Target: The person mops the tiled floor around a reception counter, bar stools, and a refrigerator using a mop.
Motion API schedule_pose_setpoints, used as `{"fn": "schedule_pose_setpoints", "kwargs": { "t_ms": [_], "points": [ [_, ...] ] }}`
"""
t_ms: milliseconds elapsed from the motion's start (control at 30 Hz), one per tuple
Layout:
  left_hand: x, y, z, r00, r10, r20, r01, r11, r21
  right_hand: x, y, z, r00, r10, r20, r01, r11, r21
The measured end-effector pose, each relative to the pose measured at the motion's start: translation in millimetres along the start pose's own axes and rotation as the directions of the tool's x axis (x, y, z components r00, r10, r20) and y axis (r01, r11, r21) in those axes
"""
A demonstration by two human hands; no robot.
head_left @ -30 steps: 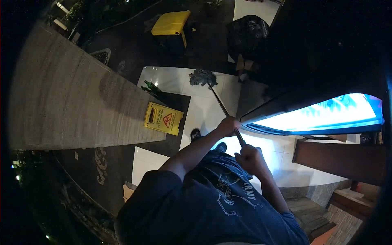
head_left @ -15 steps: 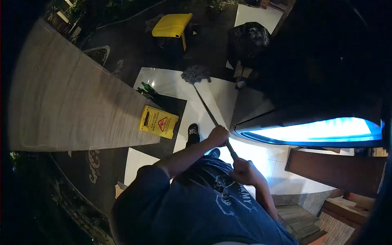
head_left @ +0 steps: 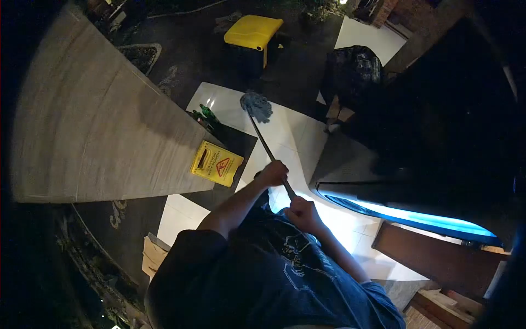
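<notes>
A mop with a grey, stringy head (head_left: 256, 106) rests on the white floor tiles, and its dark handle (head_left: 262, 140) slants back towards my body. Closed around the middle of the handle is my left hand (head_left: 274, 173), farther from me. My right hand (head_left: 304, 214) grips the handle lower down, close to my shirt. Left of the handle stands a yellow wet-floor sign (head_left: 217, 163), with green bottles (head_left: 207, 115) just beyond it.
A dark bin with a yellow lid (head_left: 253, 32) and a black garbage bag (head_left: 353, 71) stand farther out. A wood-look tabletop (head_left: 98, 120) fills the left side. On the right are a large dark cabinet with a lit strip (head_left: 416, 214) and a brown panel (head_left: 433, 252).
The mop head has swept left across the white tiles. Both hands have shifted left and slightly up with the handle. The camera view has turned a little, moving the surroundings.
</notes>
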State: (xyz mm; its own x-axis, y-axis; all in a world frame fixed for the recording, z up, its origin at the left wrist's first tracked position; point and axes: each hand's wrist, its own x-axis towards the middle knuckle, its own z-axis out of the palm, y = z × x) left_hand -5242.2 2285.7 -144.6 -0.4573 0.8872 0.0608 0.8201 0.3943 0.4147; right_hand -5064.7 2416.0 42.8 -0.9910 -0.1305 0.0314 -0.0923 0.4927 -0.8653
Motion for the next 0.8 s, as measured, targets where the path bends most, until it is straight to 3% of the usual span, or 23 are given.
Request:
{"fn": "schedule_pose_setpoints", "kwargs": {
  "t_ms": [67, 167, 267, 300, 333, 400, 467, 500, 533, 767, 800],
  "points": [
    [7, -35, -6, 0.992, -0.09, 0.083, 0.091, 0.996, -0.006, 30, 20, 26, 0.995, 0.01, -0.098, 0.004, 0.99, 0.141],
    [25, -67, -8, 0.966, -0.167, 0.2, 0.161, 0.986, 0.045, 56, 41, 30, 0.996, 0.066, -0.058, -0.056, 0.985, 0.163],
    [35, -54, -4, 0.979, -0.183, 0.088, 0.179, 0.982, 0.052, 56, 39, 7, 0.993, 0.112, -0.023, -0.108, 0.986, 0.128],
    [40, -37, -13, 0.954, -0.271, 0.13, 0.271, 0.962, 0.018, 51, 30, -12, 0.997, 0.069, 0.02, -0.071, 0.989, 0.131],
    [40, -31, 1, 0.978, -0.201, 0.051, 0.199, 0.979, 0.041, 43, 21, -31, 0.997, 0.029, 0.066, -0.038, 0.99, 0.139],
    [30, 17, -37, 0.987, -0.157, -0.045, 0.155, 0.987, -0.052, 30, -15, -65, 0.983, -0.012, 0.184, 0.017, 0.999, -0.03],
    [26, 52, -65, 0.986, -0.148, 0.081, 0.151, 0.988, -0.043, 17, -48, -86, 0.971, 0.062, 0.229, -0.083, 0.993, 0.082],
    [21, 71, -87, 0.981, -0.195, 0.0, 0.193, 0.971, -0.139, 16, -63, -96, 0.963, 0.102, 0.249, -0.131, 0.986, 0.102],
    [19, 77, -90, 0.977, -0.21, 0.044, 0.214, 0.954, -0.208, 17, -64, -99, 0.957, 0.093, 0.274, -0.123, 0.988, 0.093],
    [33, 11, -73, 0.997, -0.06, 0.055, 0.069, 0.98, -0.188, 67, -70, -95, 0.963, 0.077, 0.26, -0.08, 0.997, -0.001],
    [38, -2, -73, 0.997, -0.05, 0.054, 0.059, 0.982, -0.177, 77, -64, -91, 0.943, 0.189, 0.273, -0.186, 0.982, -0.04]
  ]
}}
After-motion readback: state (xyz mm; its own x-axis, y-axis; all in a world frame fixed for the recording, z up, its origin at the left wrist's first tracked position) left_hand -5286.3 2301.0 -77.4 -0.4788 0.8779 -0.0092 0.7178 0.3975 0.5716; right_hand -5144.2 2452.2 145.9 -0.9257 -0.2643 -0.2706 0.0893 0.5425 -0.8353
